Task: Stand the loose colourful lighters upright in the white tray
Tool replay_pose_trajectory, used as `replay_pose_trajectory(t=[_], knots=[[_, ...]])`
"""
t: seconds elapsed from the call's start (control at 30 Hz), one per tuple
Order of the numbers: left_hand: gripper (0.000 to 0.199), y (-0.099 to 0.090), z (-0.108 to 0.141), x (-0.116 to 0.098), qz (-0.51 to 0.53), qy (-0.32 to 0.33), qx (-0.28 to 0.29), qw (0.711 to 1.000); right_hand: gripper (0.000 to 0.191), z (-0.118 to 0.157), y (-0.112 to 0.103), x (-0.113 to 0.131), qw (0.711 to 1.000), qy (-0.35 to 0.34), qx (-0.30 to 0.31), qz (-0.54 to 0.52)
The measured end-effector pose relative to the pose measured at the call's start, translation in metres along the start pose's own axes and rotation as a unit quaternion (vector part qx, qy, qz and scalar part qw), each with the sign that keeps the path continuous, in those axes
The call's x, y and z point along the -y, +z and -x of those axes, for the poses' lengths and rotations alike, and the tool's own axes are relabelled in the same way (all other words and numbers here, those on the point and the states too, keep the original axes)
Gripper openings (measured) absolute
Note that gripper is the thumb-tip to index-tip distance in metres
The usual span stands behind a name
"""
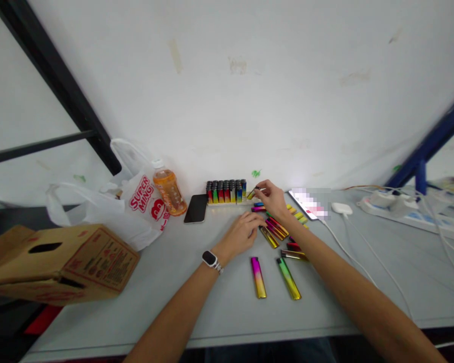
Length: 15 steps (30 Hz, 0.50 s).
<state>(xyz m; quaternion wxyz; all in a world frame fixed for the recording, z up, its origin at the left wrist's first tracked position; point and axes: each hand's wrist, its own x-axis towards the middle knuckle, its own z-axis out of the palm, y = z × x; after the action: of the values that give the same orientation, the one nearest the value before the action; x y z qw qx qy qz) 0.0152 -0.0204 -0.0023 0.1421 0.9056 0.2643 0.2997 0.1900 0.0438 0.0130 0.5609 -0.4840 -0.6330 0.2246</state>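
Note:
Several upright lighters with black tops stand in rows in a tray (227, 203) against the wall. My right hand (271, 195) pinches a gold lighter (251, 193), tilted at the tray's right end. My left hand (242, 232) rests near the loose lighters, its fingertips close to a gold lighter (269, 237); whether it grips anything is hard to make out. Red and gold lighters (278, 228) lie beside it, partly under my right arm. Nearer the front edge lie a pink and yellow lighter (258, 277) and a green and yellow lighter (288, 279).
A black phone (195, 208), an orange drink bottle (169, 189), a white plastic bag (138, 212) and a cardboard box (94, 262) are on the left. To the right are a lit phone (306, 204), a white charger case (341, 208), cables and a power strip (412, 214).

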Motion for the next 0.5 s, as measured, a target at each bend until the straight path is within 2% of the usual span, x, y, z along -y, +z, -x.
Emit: replay_pose_trajectory(t=[0.07,0.17,0.33,0.5], knots=[[0.039,0.001,0.0,-0.002,-0.014,0.028,0.049,0.998,0.02,-0.012,0.005,-0.002,0.999,-0.023,0.024,0.034],[0.042,0.0,0.001,-0.002,-0.04,0.028,0.084,0.995,0.016,-0.026,0.014,-0.003,0.995,-0.049,0.055,0.061],[0.039,-0.009,0.004,0.009,-0.077,-0.015,0.093,0.993,0.012,-0.04,0.02,-0.007,0.992,-0.052,0.095,0.065],[0.021,-0.019,0.008,0.028,-0.063,-0.077,0.086,0.991,0.008,-0.05,0.021,-0.009,0.986,-0.062,0.133,0.083]])
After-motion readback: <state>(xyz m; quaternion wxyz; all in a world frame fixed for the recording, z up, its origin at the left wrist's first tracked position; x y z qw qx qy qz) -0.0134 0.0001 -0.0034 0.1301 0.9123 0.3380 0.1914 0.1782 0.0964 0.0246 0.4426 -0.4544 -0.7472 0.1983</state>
